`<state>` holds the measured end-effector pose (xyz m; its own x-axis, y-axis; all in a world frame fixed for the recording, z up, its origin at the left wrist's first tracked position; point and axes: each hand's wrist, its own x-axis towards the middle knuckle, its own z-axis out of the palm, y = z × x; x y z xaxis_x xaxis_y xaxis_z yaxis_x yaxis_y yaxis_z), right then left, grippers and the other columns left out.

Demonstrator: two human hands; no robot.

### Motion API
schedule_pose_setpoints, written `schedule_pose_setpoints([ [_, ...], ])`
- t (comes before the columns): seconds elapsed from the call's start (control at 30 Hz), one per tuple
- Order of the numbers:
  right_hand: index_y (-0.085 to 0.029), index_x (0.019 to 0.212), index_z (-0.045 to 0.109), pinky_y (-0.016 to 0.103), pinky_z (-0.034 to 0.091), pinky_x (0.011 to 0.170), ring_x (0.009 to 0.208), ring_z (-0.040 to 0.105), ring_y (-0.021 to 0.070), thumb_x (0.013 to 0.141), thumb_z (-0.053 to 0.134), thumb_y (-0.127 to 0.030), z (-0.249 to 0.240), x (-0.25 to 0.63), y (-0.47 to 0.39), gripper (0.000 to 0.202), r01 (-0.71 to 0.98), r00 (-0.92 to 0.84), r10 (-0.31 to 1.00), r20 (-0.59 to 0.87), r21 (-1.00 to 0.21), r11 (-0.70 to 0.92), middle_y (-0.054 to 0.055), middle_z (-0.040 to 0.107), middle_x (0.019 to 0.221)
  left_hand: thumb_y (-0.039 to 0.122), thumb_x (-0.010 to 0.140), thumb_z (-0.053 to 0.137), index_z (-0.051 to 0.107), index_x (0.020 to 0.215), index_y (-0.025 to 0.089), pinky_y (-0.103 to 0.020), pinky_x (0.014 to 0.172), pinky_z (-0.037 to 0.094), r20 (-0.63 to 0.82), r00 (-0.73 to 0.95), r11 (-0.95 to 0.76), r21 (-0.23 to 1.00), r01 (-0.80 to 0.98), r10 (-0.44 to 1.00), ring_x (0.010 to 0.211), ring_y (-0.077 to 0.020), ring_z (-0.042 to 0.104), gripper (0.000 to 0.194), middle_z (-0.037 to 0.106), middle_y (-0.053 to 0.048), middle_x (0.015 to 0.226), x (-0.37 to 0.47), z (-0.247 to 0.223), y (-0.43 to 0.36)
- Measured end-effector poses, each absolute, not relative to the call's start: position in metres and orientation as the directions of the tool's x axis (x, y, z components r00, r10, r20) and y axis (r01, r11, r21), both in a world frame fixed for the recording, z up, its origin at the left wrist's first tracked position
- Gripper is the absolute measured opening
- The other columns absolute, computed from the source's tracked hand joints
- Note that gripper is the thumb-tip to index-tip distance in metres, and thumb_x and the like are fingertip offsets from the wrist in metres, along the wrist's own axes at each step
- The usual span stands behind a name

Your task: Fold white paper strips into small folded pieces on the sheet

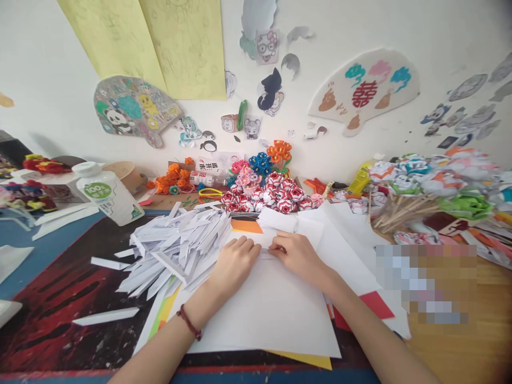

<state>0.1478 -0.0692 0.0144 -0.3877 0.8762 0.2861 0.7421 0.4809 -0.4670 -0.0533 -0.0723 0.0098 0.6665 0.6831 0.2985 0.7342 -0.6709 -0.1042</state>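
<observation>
My left hand (238, 261) rests on the white paper sheets (264, 314) with its fingers curled down. Just to its right, my right hand (296, 253) has thumb and forefinger pinched together at a small white paper strip (267, 255) between the two hands. What my left fingers hold, if anything, is hidden beneath them. A large pile of folded white paper strips (180, 245) lies left of my hands. Beyond my fingers sits an orange paper piece (247, 226).
Red-and-white paper flowers (276, 194) stand behind the sheets. A white bottle (108, 194) is at the back left. Wooden sticks (406, 210) and more paper flowers (444, 173) crowd the right. One folded strip (106, 316) lies apart on the dark mat (44, 320).
</observation>
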Motion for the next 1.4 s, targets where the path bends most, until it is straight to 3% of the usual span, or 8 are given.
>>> schedule_pose_setpoints([
  [0.2,-0.018,0.078,0.066,0.022,0.038,0.066,0.071,0.059,0.0113,0.084,0.057,-0.008,0.018,0.150,-0.072,0.014,0.768,-0.437,0.860,0.263,-0.388,0.509,-0.001,0.064,0.079,0.019,0.090,0.053,0.059,0.089,0.017,-0.034,0.066,0.039,0.268,0.712,-0.699,-0.160,0.697,0.648,0.081,-0.0210,0.052,0.007,0.059,-0.003,0.082,-0.054,0.010,-0.071],
  [0.53,-0.019,0.089,0.071,0.026,0.035,0.062,0.072,0.059,0.0131,0.093,0.047,-0.015,0.026,0.150,-0.076,0.024,0.822,-0.545,0.820,0.175,-0.081,0.563,0.003,0.064,0.078,0.016,0.092,0.048,0.058,0.095,0.014,-0.034,0.066,0.040,0.181,0.759,-0.734,-0.194,0.651,0.625,0.078,-0.0203,0.053,0.011,0.060,-0.006,0.083,-0.058,0.016,-0.071],
  [0.73,-0.018,0.093,0.070,0.028,0.033,0.061,0.067,0.056,0.0144,0.092,0.049,-0.013,0.028,0.146,-0.080,0.022,0.810,-0.586,0.799,0.133,0.069,0.583,0.004,0.063,0.079,0.015,0.093,0.044,0.058,0.089,0.013,-0.035,0.064,0.038,0.164,0.781,-0.743,-0.242,0.624,0.602,0.078,-0.0215,0.052,0.015,0.061,-0.007,0.079,-0.055,0.016,-0.073],
  [0.97,-0.014,0.083,0.066,0.031,0.033,0.060,0.068,0.057,0.0169,0.086,0.049,-0.002,0.024,0.132,-0.086,0.021,0.802,-0.582,0.809,0.085,0.225,0.554,0.007,0.063,0.080,0.011,0.089,0.051,0.058,0.084,0.012,-0.034,0.063,0.039,0.190,0.758,-0.716,-0.248,0.652,0.624,0.079,-0.0217,0.051,0.009,0.059,-0.007,0.079,-0.050,0.014,-0.078],
  [1.4,-0.016,0.084,0.065,0.031,0.036,0.055,0.074,0.058,0.0183,0.082,0.047,0.004,0.018,0.123,-0.091,0.027,0.836,-0.508,0.860,0.036,0.259,0.483,0.009,0.064,0.086,0.005,0.087,0.047,0.062,0.089,0.010,-0.036,0.066,0.040,0.078,0.817,-0.761,-0.324,0.562,0.571,0.085,-0.0241,0.050,0.016,0.058,-0.012,0.088,-0.046,0.016,-0.083],
])
